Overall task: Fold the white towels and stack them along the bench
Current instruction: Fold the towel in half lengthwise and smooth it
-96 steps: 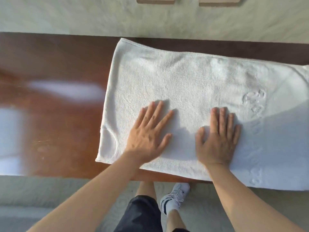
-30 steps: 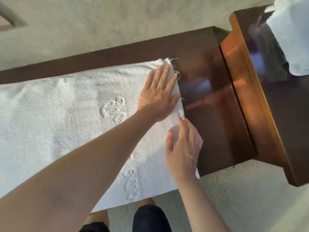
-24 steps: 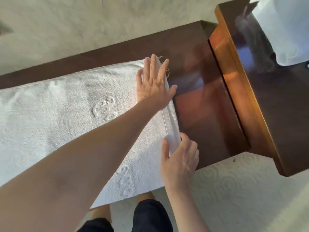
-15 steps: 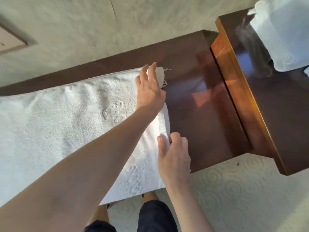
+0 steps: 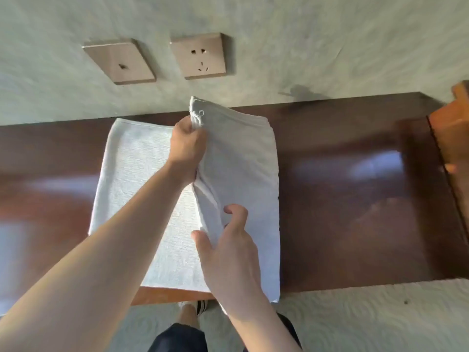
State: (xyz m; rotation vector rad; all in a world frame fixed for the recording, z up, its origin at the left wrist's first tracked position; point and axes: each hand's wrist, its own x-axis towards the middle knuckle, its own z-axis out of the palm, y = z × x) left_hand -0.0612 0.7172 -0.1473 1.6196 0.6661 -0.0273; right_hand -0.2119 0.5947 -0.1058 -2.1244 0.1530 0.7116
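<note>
A white towel (image 5: pixel 132 179) lies across the dark wooden bench (image 5: pixel 355 199). Its right end is lifted and doubled back over the middle, standing up as a raised flap (image 5: pixel 241 158). My left hand (image 5: pixel 187 146) is closed on the far corner of that flap, near the wall. My right hand (image 5: pixel 228 240) pinches the near corner of the same edge between thumb and fingers. The left half of the towel rests flat on the bench.
The bench runs along a pale wall with two brown socket plates (image 5: pixel 198 59). A higher wooden table edge (image 5: pixel 454 138) stands at the far right. Patterned pale carpet (image 5: pixel 368 316) lies below, with my shoe (image 5: pixel 195 307) by the bench front.
Both hands have gripped the towel's right end and carried it up and to the left over the towel. My view has swung left, so the side table is almost out of frame.
</note>
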